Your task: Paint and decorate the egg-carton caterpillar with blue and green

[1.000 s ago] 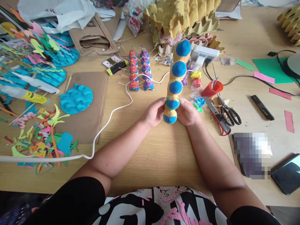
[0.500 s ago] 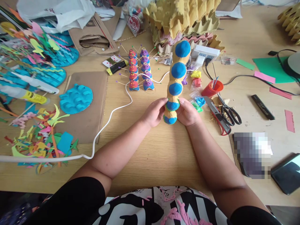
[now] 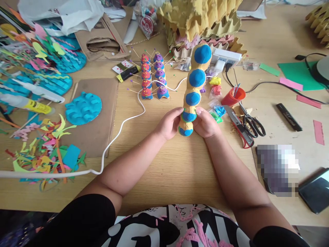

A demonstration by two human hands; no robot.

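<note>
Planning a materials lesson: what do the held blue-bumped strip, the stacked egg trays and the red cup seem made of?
Blue-bumped strip: matte, lumpy coating, perhaps modelling clay; core hidden. Egg trays: likely paper pulp, dull with moulded peaks. Red cup: probably plastic, smooth, faint sheen.

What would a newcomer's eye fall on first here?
Probably the blue-domed yellow strip, its near end held between the left hand and right hand at centre. Beyond the left hand stand a spiky red row and spiky purple row. Bright paper scraps lie at left.
</note>
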